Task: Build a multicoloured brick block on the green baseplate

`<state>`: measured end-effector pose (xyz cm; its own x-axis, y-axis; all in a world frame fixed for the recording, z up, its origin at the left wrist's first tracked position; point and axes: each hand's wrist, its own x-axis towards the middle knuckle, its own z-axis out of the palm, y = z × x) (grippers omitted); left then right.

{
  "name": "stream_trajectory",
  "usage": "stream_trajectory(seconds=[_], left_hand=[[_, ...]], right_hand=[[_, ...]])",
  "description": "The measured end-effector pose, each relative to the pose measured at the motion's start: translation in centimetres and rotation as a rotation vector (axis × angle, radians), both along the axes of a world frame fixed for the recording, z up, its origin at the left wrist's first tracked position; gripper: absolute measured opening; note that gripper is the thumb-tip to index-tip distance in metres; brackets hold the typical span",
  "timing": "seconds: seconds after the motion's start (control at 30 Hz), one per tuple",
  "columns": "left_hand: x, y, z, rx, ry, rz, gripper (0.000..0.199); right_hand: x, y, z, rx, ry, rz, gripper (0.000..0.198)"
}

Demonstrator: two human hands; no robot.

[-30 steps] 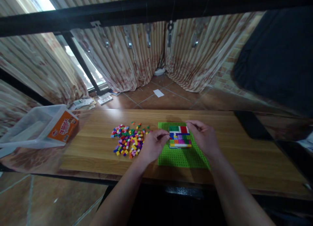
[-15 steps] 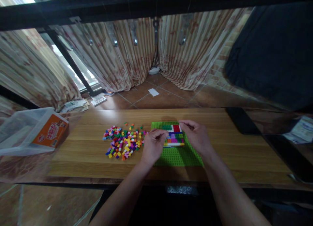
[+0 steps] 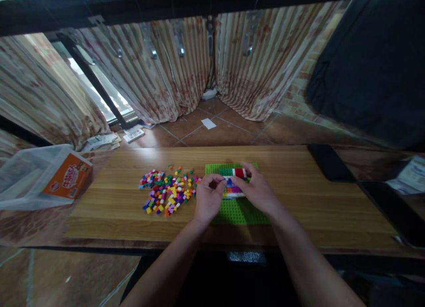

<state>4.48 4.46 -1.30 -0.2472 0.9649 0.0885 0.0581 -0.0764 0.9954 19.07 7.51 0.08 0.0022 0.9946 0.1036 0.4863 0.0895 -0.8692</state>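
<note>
A low build of coloured toy bricks (image 3: 234,190) rests on the green studded baseplate (image 3: 241,214). Green, red and white bricks show along its far side, with blue, purple, orange and yellow ones nearer. My left hand (image 3: 209,198) is closed in a pinch at the build's left side, and whatever its fingertips hold is too small to make out. Across the right part of the build lies my right hand (image 3: 259,192), one digit on top near the left fingertips and others round the far right edge, gripping it. Part of the build is hidden under this hand.
Loose small bricks (image 3: 169,194) lie spread over the wooden tabletop (image 3: 116,209) left of the baseplate. A clear plastic bin (image 3: 33,172) with an orange label stands at the far left. Dark flat objects, one a black slab (image 3: 327,163), lie to the right.
My right hand has moved left from the build's right edge and now reaches over its top, close to the left fingertips. The left hand has stayed nearly in place, still pinched.
</note>
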Motion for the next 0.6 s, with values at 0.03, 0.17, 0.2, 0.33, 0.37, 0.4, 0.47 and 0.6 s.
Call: stream_trajectory(seconds=[0.03, 0.17, 0.2, 0.33, 0.37, 0.4, 0.47, 0.6], left_hand=[[0.0, 0.0, 0.0, -0.007, -0.005, -0.003, 0.007], [0.0, 0.1, 0.3, -0.043, -0.034, 0.002, 0.008], [0.0, 0.1, 0.4, -0.052, -0.041, 0.003, 0.008], [0.1, 0.3, 0.6, -0.078, -0.060, 0.002, 0.007], [0.2, 0.3, 0.6, -0.081, -0.063, 0.001, 0.006], [0.2, 0.3, 0.6, -0.084, -0.068, 0.000, 0.006], [0.2, 0.4, 0.5, -0.087, -0.085, -0.009, 0.006], [-0.6, 0.4, 0.8, -0.066, -0.097, -0.065, 0.012]], right_hand=[[-0.3, -0.1, -0.2, 0.006, -0.027, -0.007, 0.061], [-1.1, -0.4, -0.6, 0.004, -0.086, -0.040, 0.062], [-1.2, -0.3, -0.7, -0.001, -0.085, -0.045, 0.060], [-1.6, -0.1, -1.0, 0.007, -0.075, -0.073, 0.056], [-1.7, -0.1, -1.0, 0.010, -0.072, -0.077, 0.055], [-1.7, 0.0, -1.1, 0.010, -0.067, -0.080, 0.055], [-1.7, 0.0, -1.1, 0.001, -0.053, -0.078, 0.054], [-1.1, 0.1, -1.0, -0.032, 0.019, -0.028, 0.057]])
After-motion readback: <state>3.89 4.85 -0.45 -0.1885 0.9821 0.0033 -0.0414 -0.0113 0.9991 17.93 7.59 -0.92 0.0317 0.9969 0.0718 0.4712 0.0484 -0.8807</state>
